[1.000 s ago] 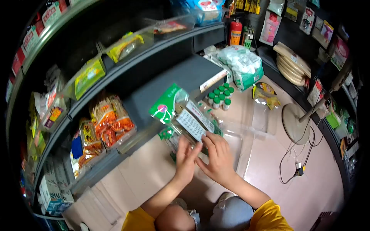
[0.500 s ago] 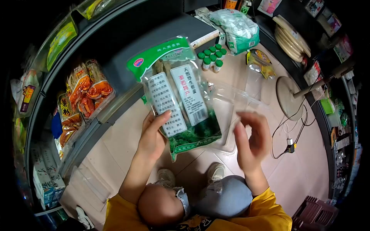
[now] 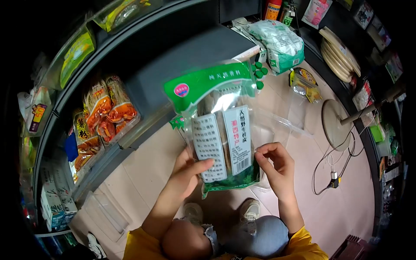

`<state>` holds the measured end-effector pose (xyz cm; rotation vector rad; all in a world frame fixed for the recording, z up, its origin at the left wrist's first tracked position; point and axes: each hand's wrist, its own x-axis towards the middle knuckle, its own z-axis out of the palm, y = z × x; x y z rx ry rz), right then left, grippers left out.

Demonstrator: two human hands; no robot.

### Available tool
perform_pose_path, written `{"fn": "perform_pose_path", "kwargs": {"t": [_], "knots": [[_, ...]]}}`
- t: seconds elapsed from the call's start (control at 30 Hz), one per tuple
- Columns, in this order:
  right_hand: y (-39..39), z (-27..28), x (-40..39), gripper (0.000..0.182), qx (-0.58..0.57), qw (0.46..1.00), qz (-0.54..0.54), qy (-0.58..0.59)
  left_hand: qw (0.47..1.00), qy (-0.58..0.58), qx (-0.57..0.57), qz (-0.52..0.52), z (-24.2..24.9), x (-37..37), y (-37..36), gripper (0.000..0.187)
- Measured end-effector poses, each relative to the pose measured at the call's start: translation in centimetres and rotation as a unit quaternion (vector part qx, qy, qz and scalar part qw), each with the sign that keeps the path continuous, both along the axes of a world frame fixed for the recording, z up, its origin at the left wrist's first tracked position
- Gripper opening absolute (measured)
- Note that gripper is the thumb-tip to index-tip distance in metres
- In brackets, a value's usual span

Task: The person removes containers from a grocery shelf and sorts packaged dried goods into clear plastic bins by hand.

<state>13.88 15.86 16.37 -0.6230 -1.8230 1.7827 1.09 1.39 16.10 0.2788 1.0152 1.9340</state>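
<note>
I hold up a clear food packet (image 3: 216, 125) with a green header and two white printed labels, upright in front of me. My left hand (image 3: 188, 171) grips its lower left corner, thumb across the left label. My right hand (image 3: 275, 167) pinches the packet's lower right edge with its fingertips. More green packets show just behind the one I hold. A clear plastic bin (image 3: 286, 125) lies on the floor behind the packet.
Dark shelves curve along the left with orange noodle packs (image 3: 106, 115) and yellow-green bags (image 3: 78, 54). On the floor lie green-capped bottles (image 3: 259, 71), a white-green sack (image 3: 281, 43), a fan base (image 3: 336, 125) and a cable with plug (image 3: 333, 180). My knees and shoes are below.
My right hand came back from open air onto the packet's right edge. The packet shifted slightly right and lower; my left hand keeps its grip.
</note>
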Motion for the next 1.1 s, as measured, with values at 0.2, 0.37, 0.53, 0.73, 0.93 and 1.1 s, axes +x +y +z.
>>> {"fn": "perform_pose_path", "kwargs": {"t": [0.2,0.37,0.53,0.73,0.93,1.1], "knots": [[0.3,-0.4,-0.9,0.013,0.06,0.996,-0.058,0.002,0.999,0.034,-0.011,-0.021,-0.8,-0.4,0.4,0.042],[0.5,-0.3,-1.1,0.018,0.237,0.964,-0.113,0.044,0.997,0.067,-0.029,-0.004,-0.8,-0.6,0.9,0.042],[-1.4,0.7,-1.1,0.019,0.268,0.963,0.031,0.013,0.99,0.129,-0.048,0.04,-0.7,0.1,1.9,0.039],[-2.7,0.7,-1.8,0.035,0.303,0.949,0.09,0.004,0.978,0.181,-0.057,0.091,-1.2,0.7,1.9,0.036],[-3.1,0.1,-2.9,0.051,0.225,0.97,0.088,0.01,0.964,0.242,-0.045,0.105,0.1,0.7,1.7,0.041],[-2.6,-2.9,-3.3,0.049,0.069,0.995,0.022,0.066,0.901,0.406,-0.129,0.077,-0.4,1.3,1.7,0.045]]}}
